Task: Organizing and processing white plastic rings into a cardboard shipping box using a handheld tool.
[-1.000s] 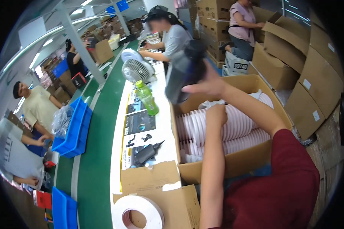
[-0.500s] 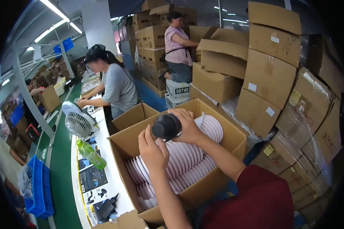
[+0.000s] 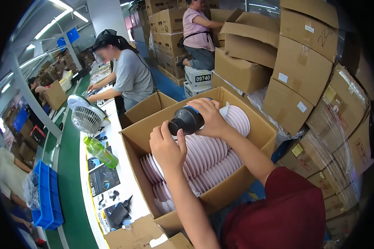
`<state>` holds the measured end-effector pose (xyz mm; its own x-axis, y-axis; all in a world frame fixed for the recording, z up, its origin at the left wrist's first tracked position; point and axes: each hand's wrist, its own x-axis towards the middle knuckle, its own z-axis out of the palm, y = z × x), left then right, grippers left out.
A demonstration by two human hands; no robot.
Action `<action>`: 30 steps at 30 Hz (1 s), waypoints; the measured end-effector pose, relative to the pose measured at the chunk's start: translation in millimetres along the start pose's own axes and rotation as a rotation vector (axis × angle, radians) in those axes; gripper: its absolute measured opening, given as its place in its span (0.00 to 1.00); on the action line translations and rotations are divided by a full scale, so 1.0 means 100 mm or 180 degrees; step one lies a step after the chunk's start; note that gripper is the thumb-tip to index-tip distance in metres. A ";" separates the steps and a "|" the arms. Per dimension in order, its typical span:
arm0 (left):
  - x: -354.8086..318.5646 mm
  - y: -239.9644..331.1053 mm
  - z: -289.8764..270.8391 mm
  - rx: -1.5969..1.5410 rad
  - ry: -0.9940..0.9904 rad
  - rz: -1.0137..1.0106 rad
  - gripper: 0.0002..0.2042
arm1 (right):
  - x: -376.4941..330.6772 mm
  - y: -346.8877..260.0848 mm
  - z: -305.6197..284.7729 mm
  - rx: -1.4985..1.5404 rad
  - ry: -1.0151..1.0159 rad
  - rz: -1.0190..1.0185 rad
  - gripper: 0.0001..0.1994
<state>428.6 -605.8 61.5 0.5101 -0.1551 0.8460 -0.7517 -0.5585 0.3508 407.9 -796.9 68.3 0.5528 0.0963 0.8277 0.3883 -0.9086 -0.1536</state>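
Observation:
A dark bottle [image 3: 189, 120] with a wide black cap [image 3: 175, 126] is tilted over the open carton, its cap end toward the left. My right hand [image 3: 210, 118] wraps round the bottle's body. At the cap, the thumb and fingers of my left hand [image 3: 168, 146] are closed round its near side. Below both hands, the cardboard carton [image 3: 253, 143] holds rows of thin, round, pale pink pieces [image 3: 207, 153] standing on edge.
Left of the carton, a white table bears a green bottle [image 3: 100, 152], a small fan [image 3: 86, 114], a black adapter-like item [image 3: 119, 213] and printed boxes. A co-worker [image 3: 131, 76] sits beyond. Stacked cartons [image 3: 297, 74] rise at the right; a blue crate [image 3: 47, 199] is far left.
The bottle has tipped so that more of its side shows, its cap end turned left. Both hands keep hold of it. The whole view has shifted slightly.

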 end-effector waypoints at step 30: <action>-0.03 0.02 0.14 -0.0738 -0.0369 -0.0566 0.22 | -0.03 0.07 -0.10 -0.0503 0.0197 0.0067 0.38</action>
<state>431.3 -618.5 54.2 0.6762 -0.1709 0.7166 -0.7150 -0.3866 0.5825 402.2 -807.6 70.1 0.5112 0.0557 0.8577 0.2537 -0.9632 -0.0887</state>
